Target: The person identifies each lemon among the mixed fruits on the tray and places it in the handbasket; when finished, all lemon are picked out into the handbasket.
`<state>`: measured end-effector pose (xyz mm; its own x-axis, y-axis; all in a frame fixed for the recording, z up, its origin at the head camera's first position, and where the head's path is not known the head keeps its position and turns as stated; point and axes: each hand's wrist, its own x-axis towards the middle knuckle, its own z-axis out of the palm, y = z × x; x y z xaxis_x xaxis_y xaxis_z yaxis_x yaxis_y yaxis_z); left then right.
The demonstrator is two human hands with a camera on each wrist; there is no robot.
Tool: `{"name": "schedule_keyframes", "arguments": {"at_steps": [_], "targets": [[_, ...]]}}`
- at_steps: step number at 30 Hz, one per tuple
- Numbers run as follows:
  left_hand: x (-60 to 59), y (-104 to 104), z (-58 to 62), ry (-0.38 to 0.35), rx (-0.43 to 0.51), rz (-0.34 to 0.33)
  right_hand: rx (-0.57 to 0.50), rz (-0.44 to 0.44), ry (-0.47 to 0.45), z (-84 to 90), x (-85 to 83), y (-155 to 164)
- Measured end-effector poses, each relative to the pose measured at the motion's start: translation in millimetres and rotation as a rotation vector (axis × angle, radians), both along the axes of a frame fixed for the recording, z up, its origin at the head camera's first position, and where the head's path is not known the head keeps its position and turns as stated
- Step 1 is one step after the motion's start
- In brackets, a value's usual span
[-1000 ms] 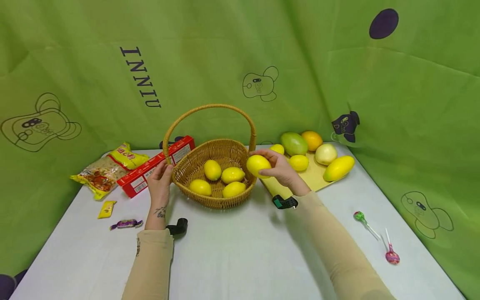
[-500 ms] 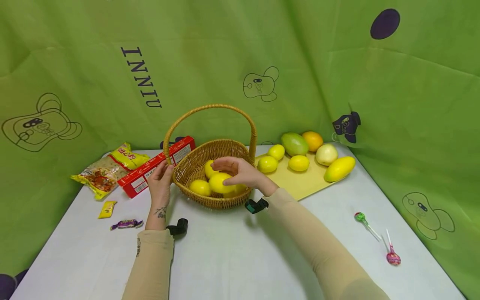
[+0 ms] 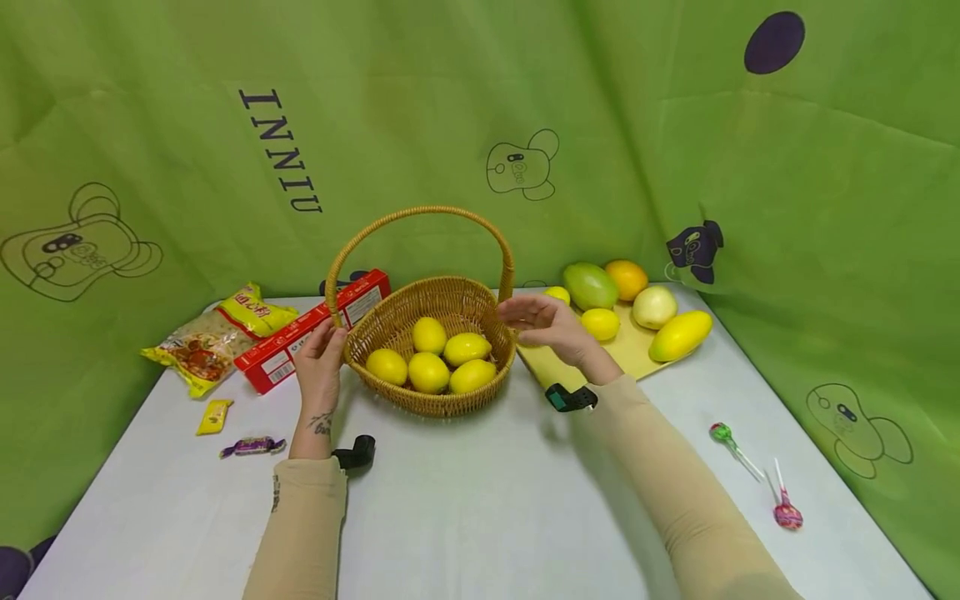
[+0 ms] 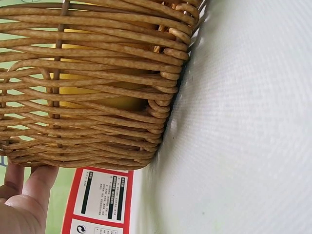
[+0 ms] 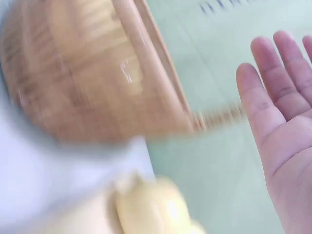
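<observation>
From the head view, a white table (image 3: 465, 500) stands before a green cloth backdrop (image 3: 600, 125) printed with cartoon bears and the letters INNIU. A wicker basket (image 3: 390, 329) sits mid-table with five lemons (image 3: 429, 372) inside. The left hand (image 3: 321, 367) rests against the basket's left rim, fingers lightly curled on the weave. The right hand (image 3: 551, 327) hovers just right of the basket, fingers spread and holding nothing, over the near end of a yellow board (image 3: 637, 350) that carries more fruit. A red box (image 3: 300, 342) and snack bags (image 3: 206, 346) lie to the left, two lollipops (image 3: 750, 471) to the near right.

In the left wrist view, the basket (image 4: 97, 87) fills the frame, yellow showing through the weave; fingers (image 4: 34, 183) touch its lower edge, the red box (image 4: 105, 197) just beyond.

The right wrist view is blurred: an open palm (image 5: 287, 122), fingers straight, with the basket (image 5: 92, 73) well to its left
</observation>
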<state>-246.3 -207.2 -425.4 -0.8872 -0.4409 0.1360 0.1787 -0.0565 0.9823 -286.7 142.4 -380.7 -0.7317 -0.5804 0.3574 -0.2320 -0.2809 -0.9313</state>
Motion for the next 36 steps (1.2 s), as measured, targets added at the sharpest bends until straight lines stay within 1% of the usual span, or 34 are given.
{"name": "schedule_keyframes", "arguments": {"at_steps": [2,4,7,10,14,18,22,27,30,32,35,36], "targets": [[-0.2,-1,0.2,0.003,-0.004,-0.001,-0.017,-0.053,0.007,-1.3,-6.8,20],[0.1,-1,0.2,0.006,0.001,-0.004,-0.013,-0.117,-0.008,-3.4,-14.2,39],[0.7,-1,-0.7,0.009,0.018,-0.005,0.033,-0.230,-0.066,-8.8,-25.1,67],[1.6,-2,-1.9,0.010,0.033,-0.002,0.107,-0.363,-0.117,-16.2,-33.1,90],[2.2,-2,-3.4,0.007,0.039,-0.003,0.193,-0.511,-0.175,-25.8,-37.3,113],[1.6,-1,-4.0,0.008,0.052,-0.002,0.251,-0.614,-0.243,-32.3,-36.3,124],[1.0,-1,-3.5,0.016,0.044,-0.003,0.322,-0.658,-0.279,-38.1,-37.1,127],[0.6,0,-2.7,0.026,0.041,0.000,0.447,-0.663,-0.247,-45.1,-41.3,126],[0.7,0,-2.1,0.039,0.047,-0.003,0.524,-0.656,-0.230,-47.7,-43.0,125],[0.9,1,-1.7,0.044,0.051,-0.005,0.561,-0.643,-0.236,-49.1,-43.2,124],[0.0,1,-1.1,0.049,0.059,-0.008,0.601,-0.616,-0.261,-42.5,-37.5,118],[-0.3,0,-1.1,0.050,0.061,-0.007,0.611,-0.612,-0.265,-43.3,-37.4,118]]}}
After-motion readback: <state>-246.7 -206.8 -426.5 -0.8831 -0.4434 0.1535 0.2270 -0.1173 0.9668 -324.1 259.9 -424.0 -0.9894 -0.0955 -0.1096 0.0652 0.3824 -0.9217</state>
